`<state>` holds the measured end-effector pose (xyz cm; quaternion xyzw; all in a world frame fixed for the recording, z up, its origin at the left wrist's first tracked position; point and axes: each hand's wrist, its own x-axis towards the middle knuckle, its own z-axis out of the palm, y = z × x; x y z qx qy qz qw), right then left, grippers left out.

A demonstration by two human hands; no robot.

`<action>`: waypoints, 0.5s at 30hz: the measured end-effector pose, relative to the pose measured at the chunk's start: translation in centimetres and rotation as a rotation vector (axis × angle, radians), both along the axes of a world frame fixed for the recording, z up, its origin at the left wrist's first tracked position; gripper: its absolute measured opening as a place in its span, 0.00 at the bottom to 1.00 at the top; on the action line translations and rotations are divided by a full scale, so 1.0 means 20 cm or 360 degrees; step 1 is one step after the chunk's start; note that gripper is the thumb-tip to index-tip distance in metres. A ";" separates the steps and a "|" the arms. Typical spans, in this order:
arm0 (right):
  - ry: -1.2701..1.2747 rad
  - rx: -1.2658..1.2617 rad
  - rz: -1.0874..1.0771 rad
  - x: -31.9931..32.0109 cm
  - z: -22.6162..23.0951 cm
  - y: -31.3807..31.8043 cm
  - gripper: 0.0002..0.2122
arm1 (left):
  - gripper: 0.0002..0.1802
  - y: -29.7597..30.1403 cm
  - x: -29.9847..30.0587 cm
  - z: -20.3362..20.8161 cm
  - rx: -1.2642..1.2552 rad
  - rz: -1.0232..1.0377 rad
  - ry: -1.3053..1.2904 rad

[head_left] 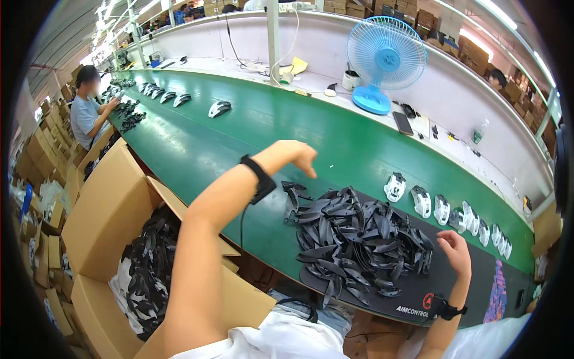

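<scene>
A large heap of curved black plastic pieces [359, 239] lies on a black mat [466, 284] at the table's near side. My left hand [299, 157] hangs over the green surface beyond the heap's left end. Its fingers bend loosely downward, and I see nothing in them. At the heap's right edge is my right hand [455, 250], its fingers loosely curled and apart, with no piece visible in it. Several white-and-black mouse-shaped shells stand in a row beyond the heap, the nearest being a white shell [394, 186]. Both wrists wear black bands.
An open cardboard box [107, 209] of black pieces stands at my left. The long green work surface [257, 128] carries more shells [219, 109] further left. A blue fan [385, 60] and a phone [403, 123] occupy the back ledge. Another person [89, 110] works at the far left.
</scene>
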<state>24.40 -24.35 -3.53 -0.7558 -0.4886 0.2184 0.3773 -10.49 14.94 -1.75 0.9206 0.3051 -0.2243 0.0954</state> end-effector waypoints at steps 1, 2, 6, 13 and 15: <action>-0.0050 -0.0028 0.0139 -0.07 0.06 0.09 0.10 | 0.43 0.00 0.08 0.01 0.0033 -0.0038 0.0025; -0.0082 -0.0035 0.0252 -0.14 0.10 0.18 0.10 | 0.41 0.00 0.18 0.00 0.0056 -0.0069 0.0018; -0.0255 -0.0166 0.0546 -0.21 0.20 0.40 0.14 | 0.34 -0.12 0.56 0.03 0.0161 -0.0251 -0.0084; -0.0414 -0.0361 0.0621 -0.09 0.06 0.50 0.18 | 0.34 -0.26 1.00 -0.11 0.0240 0.0071 -0.0245; -0.0367 -0.0339 0.0677 -0.08 0.05 0.53 0.18 | 0.35 -0.23 1.01 -0.19 0.0165 0.0231 -0.0319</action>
